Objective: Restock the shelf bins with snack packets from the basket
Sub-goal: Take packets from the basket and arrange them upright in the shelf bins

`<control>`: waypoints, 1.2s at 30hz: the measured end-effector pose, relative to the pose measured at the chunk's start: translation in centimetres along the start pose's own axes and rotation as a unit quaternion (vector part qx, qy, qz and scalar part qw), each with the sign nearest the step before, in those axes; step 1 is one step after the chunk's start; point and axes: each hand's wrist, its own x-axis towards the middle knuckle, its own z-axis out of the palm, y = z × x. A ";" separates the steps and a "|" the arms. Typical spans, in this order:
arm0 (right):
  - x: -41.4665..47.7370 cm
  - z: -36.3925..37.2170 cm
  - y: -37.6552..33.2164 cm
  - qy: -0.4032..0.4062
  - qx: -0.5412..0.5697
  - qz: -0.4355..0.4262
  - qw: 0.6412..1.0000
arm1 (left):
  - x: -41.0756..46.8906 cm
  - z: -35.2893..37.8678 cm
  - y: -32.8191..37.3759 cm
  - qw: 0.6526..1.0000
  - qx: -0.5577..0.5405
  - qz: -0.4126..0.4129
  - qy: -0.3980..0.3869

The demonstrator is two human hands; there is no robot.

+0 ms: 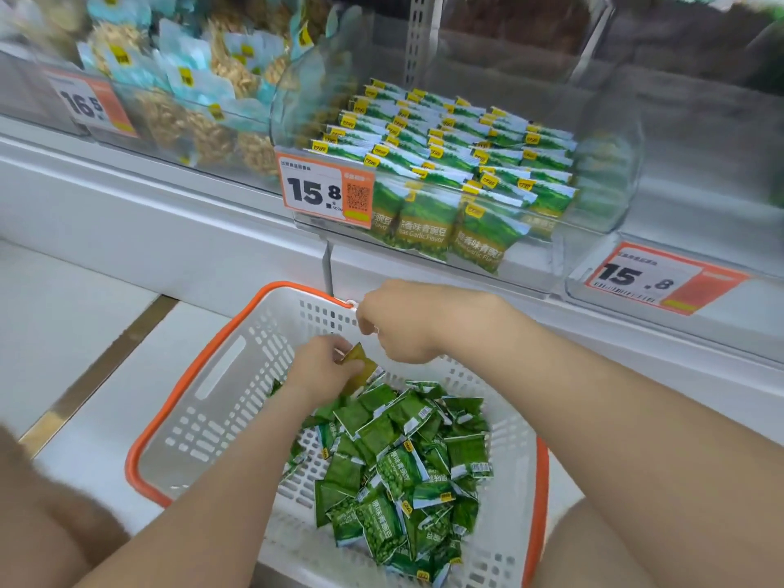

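both hands working over the basket of green pea packets

the left hand (326,369) is reaching into the white basket (280,305) and pinching one green packet (359,369) between thumb and fingers, holding it tilted just above the pile. the right hand (401,328) is hovering just beside it, near the basket's far orange rim, fingers curling down; can't tell whether it is pinching anything. loose packets (403,473) are lying heaped in the right half of the basket, which is sitting on the floor below the shelf. above, the clear bin (602,163) is holding neat rows of shelved packets (445,150) of the same green kind, behind an orange price tag (326,191) reading 15.8. the neighbouring bin to the left is holding blue-topped snack packs (182,87).
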 end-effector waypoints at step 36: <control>-13.9 -6.1 7.3 0.593 0.335 0.189 0.707 | -7.7 -11.4 25.3 0.933 0.072 0.337 0.105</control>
